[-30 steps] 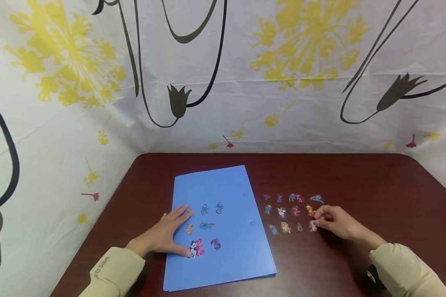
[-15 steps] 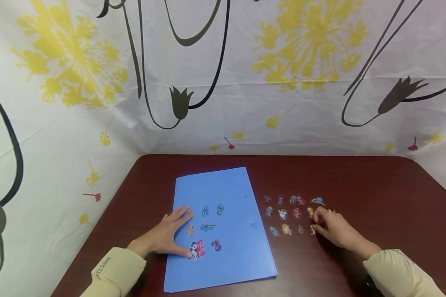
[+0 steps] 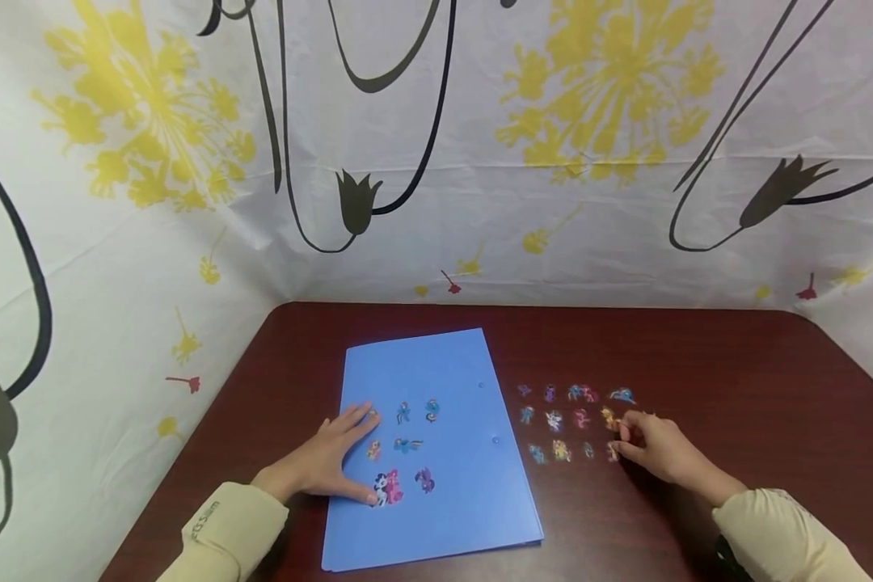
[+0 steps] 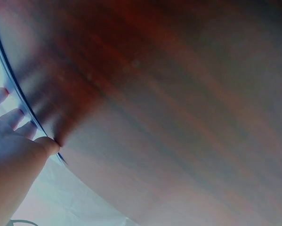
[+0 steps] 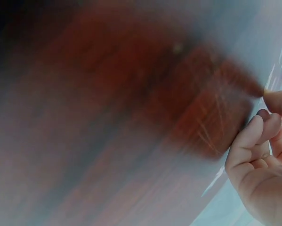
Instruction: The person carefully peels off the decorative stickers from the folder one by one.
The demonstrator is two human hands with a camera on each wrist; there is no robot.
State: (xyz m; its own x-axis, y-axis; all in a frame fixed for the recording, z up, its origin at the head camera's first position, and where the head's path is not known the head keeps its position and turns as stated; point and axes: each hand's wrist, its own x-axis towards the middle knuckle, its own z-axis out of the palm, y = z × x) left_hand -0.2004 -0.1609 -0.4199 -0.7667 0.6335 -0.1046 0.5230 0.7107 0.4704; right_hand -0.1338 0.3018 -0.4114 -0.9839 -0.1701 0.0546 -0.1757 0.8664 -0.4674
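Note:
A blue folder (image 3: 473,501) lies on the dark red-brown table, bearing several small pony stickers, among them a purple one (image 3: 425,480) and a white-and-pink pair (image 3: 389,487). My left hand (image 3: 327,461) rests spread on its left side, the thumb tip at the pair and the other fingertips near the top of the sticker group. To the right of the folder, more pony stickers stand in rows on the table. My right hand (image 3: 658,447) pinches at a pale pony sticker (image 3: 612,453) at the right end of the nearest row, thumb and index finger partly covering it.
An orange pony sticker (image 3: 609,418) lies right beside the right index finger, with a blue one (image 3: 622,395) behind it. Two small round snaps (image 3: 495,440) show on the folder's right side. A patterned white cloth (image 3: 436,202) hangs behind the table (image 3: 735,364).
The right hand has shifted slightly nearer and now covers more of the pale pony sticker. The left hand stays on the folder; the head view has moved a little.

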